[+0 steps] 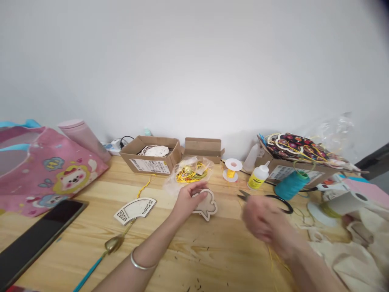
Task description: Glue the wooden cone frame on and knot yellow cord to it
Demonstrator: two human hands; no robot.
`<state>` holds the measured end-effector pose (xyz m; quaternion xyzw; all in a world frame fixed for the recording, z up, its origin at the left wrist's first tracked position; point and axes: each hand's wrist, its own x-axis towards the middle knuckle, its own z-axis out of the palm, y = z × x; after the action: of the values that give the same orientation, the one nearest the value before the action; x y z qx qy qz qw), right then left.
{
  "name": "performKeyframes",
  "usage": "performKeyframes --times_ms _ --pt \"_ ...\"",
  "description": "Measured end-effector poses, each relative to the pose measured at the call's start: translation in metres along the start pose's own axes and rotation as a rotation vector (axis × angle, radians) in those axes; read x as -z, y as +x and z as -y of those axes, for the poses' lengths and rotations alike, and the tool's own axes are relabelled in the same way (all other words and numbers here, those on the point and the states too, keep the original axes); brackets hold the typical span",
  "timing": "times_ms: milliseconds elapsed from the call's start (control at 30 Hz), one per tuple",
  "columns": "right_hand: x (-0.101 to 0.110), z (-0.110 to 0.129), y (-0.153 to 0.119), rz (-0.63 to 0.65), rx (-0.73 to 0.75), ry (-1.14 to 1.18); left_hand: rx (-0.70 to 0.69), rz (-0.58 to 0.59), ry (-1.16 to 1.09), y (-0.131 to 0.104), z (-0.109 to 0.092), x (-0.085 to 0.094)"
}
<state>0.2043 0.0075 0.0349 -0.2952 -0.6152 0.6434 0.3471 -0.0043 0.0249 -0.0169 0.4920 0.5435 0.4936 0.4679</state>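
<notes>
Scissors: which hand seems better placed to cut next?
Right, probably: the right hand holds the scissors, while the left hand is occupied gripping the wooden cutout.

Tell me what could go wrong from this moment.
1. The blades of the scissors show right by the right hand; a careless move might nick a finger. Blur hides whether that hand grips them.
2. Yellow thread trails below the right hand and could tangle or snag as it moves.
3. The yellow-labelled bottle stands upright just beyond the blades, so a bump might tip it.
</notes>
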Motion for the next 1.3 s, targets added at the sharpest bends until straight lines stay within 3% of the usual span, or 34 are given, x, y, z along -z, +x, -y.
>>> performKeyframes --times_ms 100,200,367,500,867,1300 --pt "-0.02 -0.027 0.019 0.002 -0.145 -0.167 -0.022 -0.033 -0.014 -0.006 -0.003 -0.003" --pt "-0.031 -0.04 0.028 -0.028 -0.119 -0.304 -0.087 -0.03 0.073 -0.014 -0.007 -0.008" --pt "-0.035 -0.038 0.023 0.018 -0.113 -0.322 -0.251 -0.001 0.236 -0.024 -0.015 -0.013" --pt "-0.039 -0.036 0.019 0.071 -0.124 -0.33 -0.305 -0.035 0.306 -0.024 -0.018 -0.011" --pt "-0.038 -0.037 0.022 0.1 -0.087 -0.319 -0.305 -0.003 0.292 -0.026 -0.016 -0.01" --pt "-0.037 -0.043 0.022 0.048 -0.154 -0.237 -0.315 -0.015 0.29 -0.026 -0.016 -0.01"
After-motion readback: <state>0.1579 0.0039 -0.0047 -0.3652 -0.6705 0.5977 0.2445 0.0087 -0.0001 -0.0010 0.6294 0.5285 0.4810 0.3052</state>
